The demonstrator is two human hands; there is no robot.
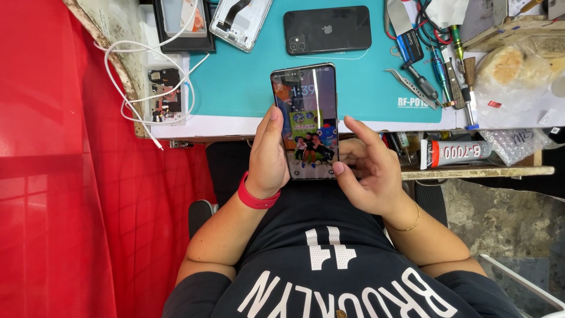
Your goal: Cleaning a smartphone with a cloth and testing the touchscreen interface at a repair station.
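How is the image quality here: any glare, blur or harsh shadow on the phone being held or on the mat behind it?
Head view: even, bright light, no harsh shadows on the teal mat. The lit phone in the left hand shows a vertical glare streak across its screen; the right hand beside it is sharp, without motion blur. The black phone lying face down reflects little. The red curtain looks saturated.

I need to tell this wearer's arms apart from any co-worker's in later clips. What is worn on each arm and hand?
Both arms are bare from the short dark sleeves down. The left hand has a plain red band snug around the wrist. The right hand has a thin gold chain bracelet at the wrist. No gloves or rings show on the fingers.
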